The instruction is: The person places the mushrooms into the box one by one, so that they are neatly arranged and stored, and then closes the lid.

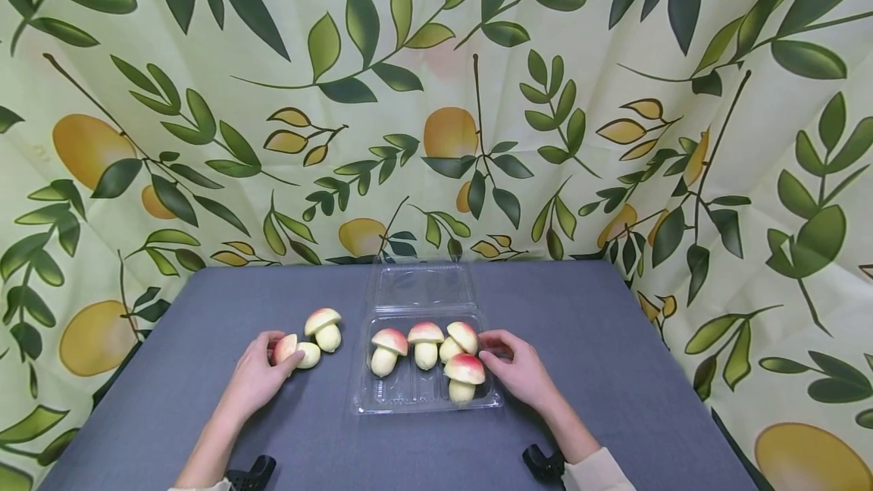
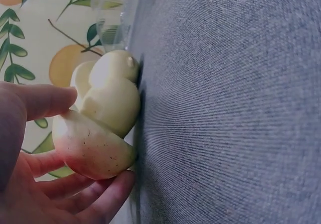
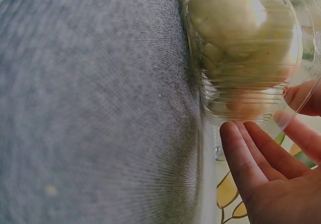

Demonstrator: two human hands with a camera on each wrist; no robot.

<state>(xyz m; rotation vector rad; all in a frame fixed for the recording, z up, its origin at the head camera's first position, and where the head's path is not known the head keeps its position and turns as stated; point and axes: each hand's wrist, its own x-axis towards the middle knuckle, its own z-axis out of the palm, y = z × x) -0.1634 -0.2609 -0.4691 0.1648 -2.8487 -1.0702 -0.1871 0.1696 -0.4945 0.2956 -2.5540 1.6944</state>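
Observation:
My left hand [image 1: 262, 370] holds a toy mushroom [image 2: 95, 146] with a pink-tinted cap and a cream stem, thumb on one side and fingers round the cap. The mushroom lies on its side on the cloth. Just beyond it lies another toy mushroom [image 1: 324, 329], tilted. Several more, such as the front right mushroom [image 1: 464, 371], sit in a clear plastic clamshell box [image 1: 409, 404] whose lid [image 1: 423, 288] is folded back. At the box's right side is my right hand [image 1: 521, 370]; its fairly straight fingers touch the clear wall, and it grips no mushroom.
A grey-blue cloth [image 1: 580, 309] covers the table. Leaf-and-fruit patterned fabric [image 1: 436, 188] hangs behind and along both sides. Black wrist straps [image 1: 546, 464] show at the near edge.

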